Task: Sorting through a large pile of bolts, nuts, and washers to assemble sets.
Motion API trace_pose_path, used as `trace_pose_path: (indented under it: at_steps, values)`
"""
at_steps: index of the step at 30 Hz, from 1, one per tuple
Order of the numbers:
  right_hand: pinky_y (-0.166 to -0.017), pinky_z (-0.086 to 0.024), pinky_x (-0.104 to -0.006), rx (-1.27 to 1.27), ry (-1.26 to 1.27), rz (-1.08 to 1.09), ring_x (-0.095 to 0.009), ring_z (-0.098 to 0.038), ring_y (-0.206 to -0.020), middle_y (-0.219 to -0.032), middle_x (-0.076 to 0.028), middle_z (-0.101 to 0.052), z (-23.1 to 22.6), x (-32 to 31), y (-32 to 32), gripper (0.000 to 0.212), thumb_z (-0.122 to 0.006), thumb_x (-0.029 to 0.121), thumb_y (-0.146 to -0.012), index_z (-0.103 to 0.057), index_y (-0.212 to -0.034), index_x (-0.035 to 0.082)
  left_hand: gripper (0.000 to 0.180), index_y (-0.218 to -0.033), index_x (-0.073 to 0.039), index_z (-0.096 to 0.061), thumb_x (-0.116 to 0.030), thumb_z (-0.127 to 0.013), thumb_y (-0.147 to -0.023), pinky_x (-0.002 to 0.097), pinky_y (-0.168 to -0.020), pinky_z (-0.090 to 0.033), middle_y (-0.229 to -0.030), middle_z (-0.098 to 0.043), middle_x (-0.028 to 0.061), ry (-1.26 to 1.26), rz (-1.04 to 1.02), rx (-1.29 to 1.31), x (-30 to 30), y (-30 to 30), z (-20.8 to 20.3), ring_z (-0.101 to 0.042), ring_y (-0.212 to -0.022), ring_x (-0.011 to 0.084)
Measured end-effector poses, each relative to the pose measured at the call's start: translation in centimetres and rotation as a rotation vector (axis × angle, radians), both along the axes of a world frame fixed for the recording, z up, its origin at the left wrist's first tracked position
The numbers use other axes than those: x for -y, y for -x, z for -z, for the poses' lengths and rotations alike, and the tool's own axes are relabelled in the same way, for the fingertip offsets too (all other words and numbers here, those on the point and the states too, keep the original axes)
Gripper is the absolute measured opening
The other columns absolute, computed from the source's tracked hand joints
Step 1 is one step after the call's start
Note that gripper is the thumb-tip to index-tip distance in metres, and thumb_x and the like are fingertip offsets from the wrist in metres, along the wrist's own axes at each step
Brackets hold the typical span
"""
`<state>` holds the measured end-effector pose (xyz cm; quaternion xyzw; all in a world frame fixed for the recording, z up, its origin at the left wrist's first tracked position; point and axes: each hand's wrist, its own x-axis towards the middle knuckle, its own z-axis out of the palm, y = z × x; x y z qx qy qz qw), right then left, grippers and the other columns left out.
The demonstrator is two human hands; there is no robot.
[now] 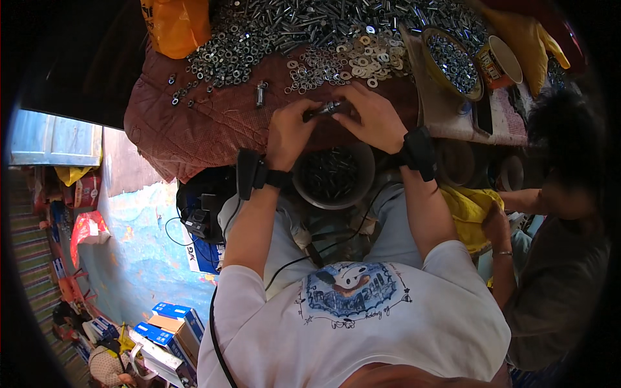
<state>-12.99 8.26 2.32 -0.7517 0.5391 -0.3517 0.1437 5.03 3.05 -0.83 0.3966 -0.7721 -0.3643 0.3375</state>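
Over the near edge of a red-brown quilted cloth, both my hands meet on one metal bolt, seemingly with a nut or collar on it. My left hand is closed round its left end. The fingers of my right hand pinch its right end, and they partly hide it. Just beyond my left hand, a similar bolt assembly stands or lies on the cloth. Loose flat washers, spring washers and a heap of nuts lie past my hands.
Below my hands, between my knees, is a bucket of dark metal pieces. Loose bolts cover the far side. At right are a bowl of nuts, a paper tub and another person holding a yellow bag. A black cable crosses my lap.
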Motion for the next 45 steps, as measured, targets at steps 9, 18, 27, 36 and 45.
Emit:
trace_pose_path:
  at_steps: [9, 18, 27, 36, 45]
  values:
    - [-0.062, -0.044, -0.0418, -0.158, 0.015, 0.006, -0.034, -0.056, -0.074, -0.079, -0.013, -0.056, 0.9, 0.2, 0.6, 0.023, -0.060, 0.021, -0.079, -0.052, -0.092, 0.005, 0.021, -0.092, 0.000, -0.062, -0.002, -0.060, -0.071, 0.0341, -0.073, -0.048, -0.090, -0.063, 0.0161, 0.078, 0.028, -0.006, 0.1, 0.1, -0.2, -0.061, -0.084, 0.0306]
    - [-0.060, -0.042, -0.0398, -0.075, -0.195, -0.074, -0.034, -0.056, -0.070, -0.072, -0.016, -0.055, 1.3, -0.2, 0.8, 0.019, -0.057, 0.018, -0.081, -0.050, -0.090, 0.003, 0.026, -0.097, 0.000, -0.061, -0.001, -0.061, -0.071, 0.0313, -0.072, -0.048, -0.093, -0.062, 0.0140, 0.052, 0.121, 0.090, -0.9, 0.2, -0.6, -0.062, -0.083, 0.0263]
    - [-0.062, -0.045, -0.0399, 0.022, -0.494, -0.238, -0.034, -0.059, -0.071, -0.074, -0.017, -0.060, -0.5, -0.9, 2.5, 0.026, -0.059, 0.028, -0.080, -0.056, -0.085, 0.003, 0.029, -0.097, -0.004, -0.063, -0.025, -0.066, -0.076, 0.0323, -0.066, -0.048, -0.092, -0.062, 0.0134, -0.063, -0.172, 0.026, 6.7, -0.7, -1.8, -0.061, -0.078, 0.0259]
    - [-0.064, -0.046, -0.0418, 0.018, -0.219, 0.075, -0.033, -0.060, -0.075, -0.077, -0.015, -0.062, 1.4, 0.5, 3.6, 0.018, -0.055, 0.023, -0.083, -0.057, -0.088, 0.006, 0.032, -0.090, -0.008, -0.066, -0.035, -0.064, -0.074, 0.0383, -0.069, -0.047, -0.092, -0.063, 0.0127, 0.258, -0.315, 0.651, 14.1, 1.6, -0.3, -0.061, -0.084, 0.0297]
    - [-0.066, -0.046, -0.0424, 0.007, -0.165, 0.384, -0.034, -0.059, -0.075, -0.077, -0.016, -0.062, 2.5, 3.0, 4.8, 0.019, -0.055, 0.023, -0.084, -0.057, -0.091, 0.006, 0.024, -0.085, -0.003, -0.065, -0.023, -0.063, -0.072, 0.0399, -0.069, -0.047, -0.082, -0.064, 0.0163, 0.281, -0.290, 0.568, 13.6, -1.0, -1.6, -0.061, -0.079, 0.0321]
